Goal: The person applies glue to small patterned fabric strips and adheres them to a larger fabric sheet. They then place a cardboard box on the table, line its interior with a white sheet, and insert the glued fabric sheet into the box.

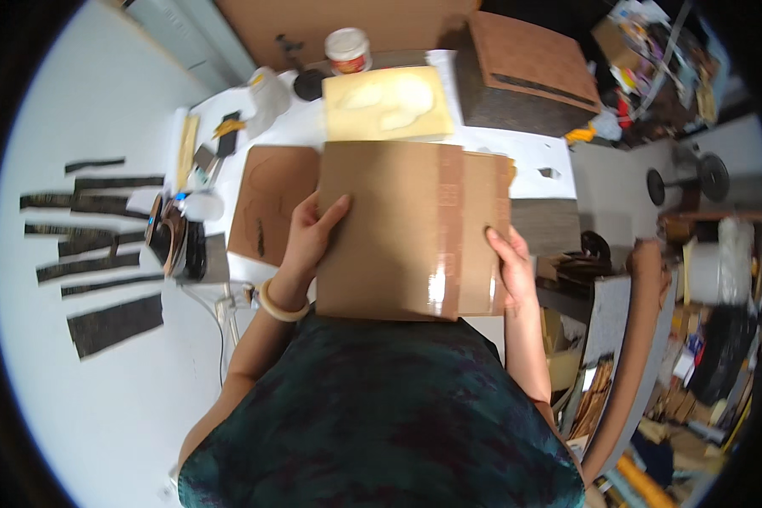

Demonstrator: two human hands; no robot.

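Above the near edge of the table I hold a flat brown cardboard sheet (381, 229), with a shiny strip of brown tape down its right side. Behind it a second cardboard piece (480, 245), also taped, sticks out to the right; whether the two are joined I cannot tell. My left hand (311, 237) grips the front sheet's left edge, thumb on top and other fingers hidden underneath. On the right edge of the rear piece, my right hand (515, 262) is closed the same way. Partly under the front sheet lies a brown board (271, 199) with drawn outlines.
A pale yellow slab (389, 102) with rounded shapes lies at the back of the table, before a white tub (348, 51). A large brown box (529, 72) stands back right. Dark strips (114, 326) hang on the left wall. A long cardboard tube (635, 339) leans at the right.
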